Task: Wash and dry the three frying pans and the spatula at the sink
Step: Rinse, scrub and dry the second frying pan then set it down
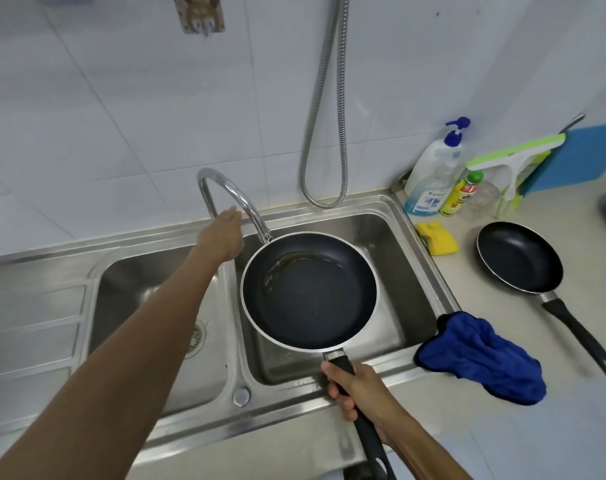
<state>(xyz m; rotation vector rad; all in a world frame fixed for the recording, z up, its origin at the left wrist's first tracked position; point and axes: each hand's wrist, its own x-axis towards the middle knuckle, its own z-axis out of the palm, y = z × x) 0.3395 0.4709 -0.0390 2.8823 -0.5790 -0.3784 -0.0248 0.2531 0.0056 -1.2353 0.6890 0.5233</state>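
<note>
Right hand (355, 393): wrapped tight round the black handle of the pan (308, 289), thumb up near the top end of the handle.
Pan: held pretty level over the right basin of the sink (391, 207), handle pointing to about 5 o'clock. There's a brownish greasy smear inside, round the 10 o'clock side.
Left hand (222, 237): arm stretched out, fingers straight and together, right up by the neck of the faucet (232, 192). Can't tell if it's actually touching it.
Faucet: curved chrome one, spout ending just at the pan's 11 o'clock rim. No water that I can see.
Second pan (519, 258): sitting on the tabletop (502, 427) at 3 o'clock from the sink, handle towards 5 o'clock, looks clean.
Cloth (485, 355): blue, crumpled, on the sink's 4 o'clock corner, partly on the tabletop.
Sponge (438, 237): yellow, on the tabletop just beside the sink's right rim.
Bottles: pump bottle (433, 174) and yellow bottle (462, 195) at the sink's 1 o'clock corner, against the wall.
Hose (324, 133): metal, hanging in a loop on the wall at 12 o'clock.
</note>
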